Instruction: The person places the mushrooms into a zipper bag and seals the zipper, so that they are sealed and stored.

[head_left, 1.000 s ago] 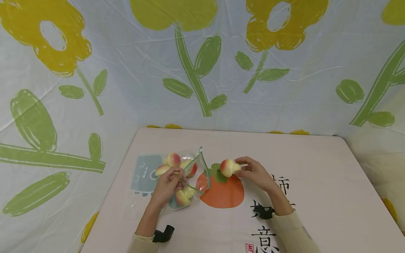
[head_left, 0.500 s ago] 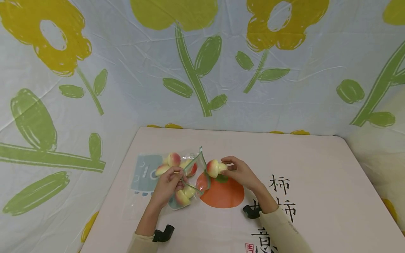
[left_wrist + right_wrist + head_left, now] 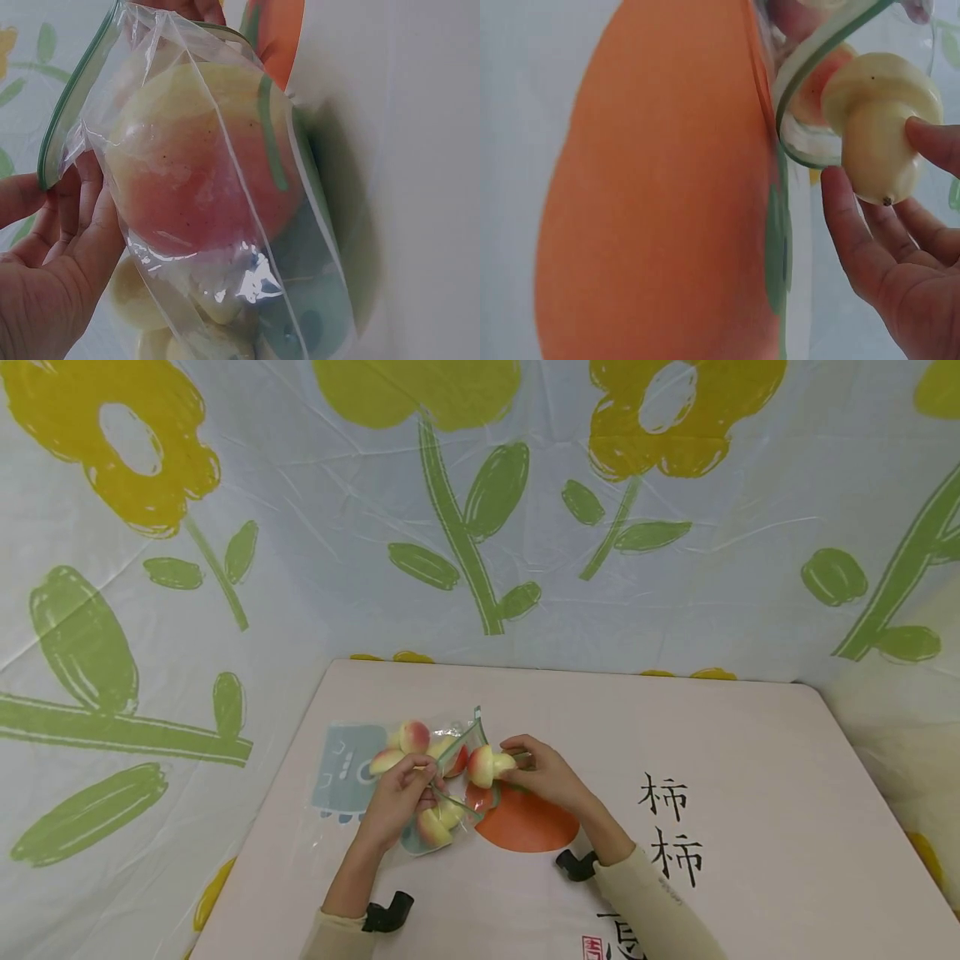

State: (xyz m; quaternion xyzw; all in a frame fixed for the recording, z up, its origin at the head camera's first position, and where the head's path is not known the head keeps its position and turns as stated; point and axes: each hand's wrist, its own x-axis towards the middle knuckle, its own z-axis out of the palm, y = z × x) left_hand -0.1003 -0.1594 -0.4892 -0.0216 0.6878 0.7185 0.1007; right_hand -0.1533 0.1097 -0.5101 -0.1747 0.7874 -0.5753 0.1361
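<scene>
A clear zip bag (image 3: pixel 477 723) with a green-edged mouth lies on the table, several red-and-yellow toy mushrooms (image 3: pixel 414 737) showing through its plastic. Thumb and fingers of my left hand (image 3: pixel 393 806) pinch the near side of that mouth, which gapes toward the right. In the left wrist view, one large mushroom cap (image 3: pixel 206 161) bulges behind the film. My right hand (image 3: pixel 547 777) grips another toy mushroom (image 3: pixel 482 766) by its pale stem. Its cap points left and overlaps the bag's mouth; from the right wrist, the green rim (image 3: pixel 780 120) curves right beside the cap.
The pale tabletop (image 3: pixel 750 760) bears a printed orange persimmon (image 3: pixel 528 822) and black characters (image 3: pixel 678 856). A blue printed figure (image 3: pixel 348 764) shows at the bag's left. Flower-patterned cloth (image 3: pixel 330 527) stands behind and beside the table.
My right hand has moved left with the toy mushroom, from over the persimmon print to the bag's mouth. My left hand has stayed in place on the bag's edge.
</scene>
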